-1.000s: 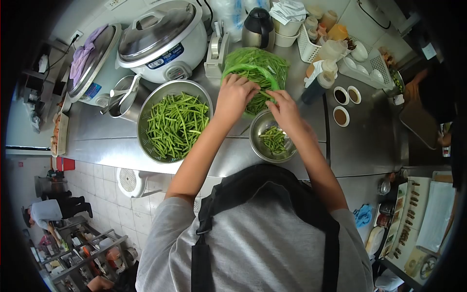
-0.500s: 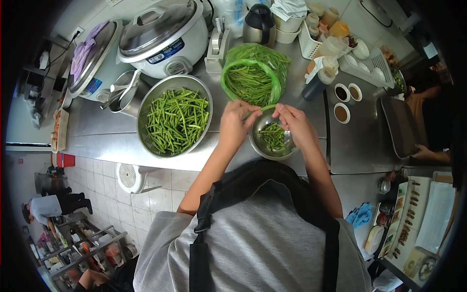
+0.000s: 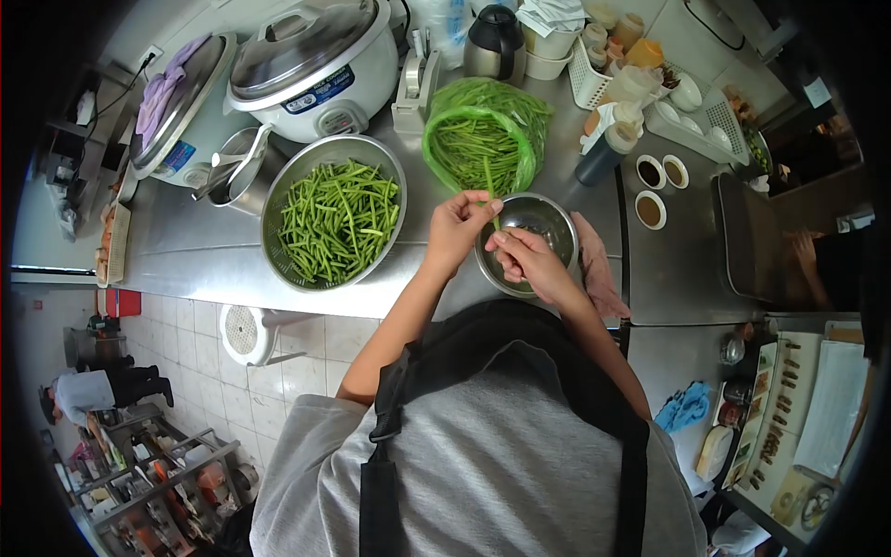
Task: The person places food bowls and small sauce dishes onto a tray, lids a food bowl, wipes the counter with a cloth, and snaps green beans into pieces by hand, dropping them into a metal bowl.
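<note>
My left hand pinches a green bean that stands nearly upright over the left rim of a small steel bowl. My right hand is closed at the bean's lower end, above the bowl, and hides much of its inside. Behind my hands lies an open green plastic bag full of long beans. To the left, a large steel colander holds a heap of cut green beans.
Rice cookers, a steel pot and a tape dispenser stand behind the colander. Dark bottle, sauce cups and a pink cloth are to the right. A person bends at far left.
My hands came from the bag down to the small bowl with a bean. The bean has turned from level to upright, and my right hand has moved left and lower.
</note>
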Available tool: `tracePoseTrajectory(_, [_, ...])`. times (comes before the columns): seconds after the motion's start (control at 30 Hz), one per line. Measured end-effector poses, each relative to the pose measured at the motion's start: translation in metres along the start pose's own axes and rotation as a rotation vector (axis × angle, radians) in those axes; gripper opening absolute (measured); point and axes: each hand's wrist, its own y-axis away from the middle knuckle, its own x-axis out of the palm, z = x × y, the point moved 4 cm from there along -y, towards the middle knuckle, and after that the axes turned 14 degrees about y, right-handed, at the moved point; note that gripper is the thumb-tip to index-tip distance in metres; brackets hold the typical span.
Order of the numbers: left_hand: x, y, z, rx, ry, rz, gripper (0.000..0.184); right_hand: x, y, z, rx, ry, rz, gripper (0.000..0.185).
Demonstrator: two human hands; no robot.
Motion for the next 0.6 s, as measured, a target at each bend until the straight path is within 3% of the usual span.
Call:
tracePoseTrajectory(0.07, [-0.002, 0.005, 0.001, -0.029, 0.13, -0.012, 0.015, -0.001, 0.002, -0.001, 0.01, -0.09, -0.032, 0.025])
tracePoseTrajectory(0.2, [0.006, 0.017, -0.004, 0.136, 0.278, 0.026, 0.01, -0.017, -0.011, -0.015, -0.088, -0.781, -0.163, 0.02])
tracePoseTrajectory(0.3, [-0.01, 0.016, -0.002, 0.219, 0.231, -0.081, 0.011, -0.039, -0.013, -0.021, -0.088, -0.521, -0.338, 0.019])
tracePoseTrajectory(0.43, [-0.042, -0.011, 0.022, 0.198, -0.309, -0.097, 0.017, -0.062, -0.014, -0.059, -0.139, 0.791, -0.536, 0.018])
tracePoseTrajectory(0.5, [-0.044, -0.024, 0.036, 0.08, -0.677, -0.033, 0.021, -0.065, -0.007, -0.065, -0.191, 0.959, -0.593, 0.019])
tracePoseTrajectory(0.6, [-0.033, -0.028, 0.049, 0.289, -0.963, 0.01, 0.024, -0.071, 0.006, -0.071, -0.102, 1.054, -0.625, 0.023])
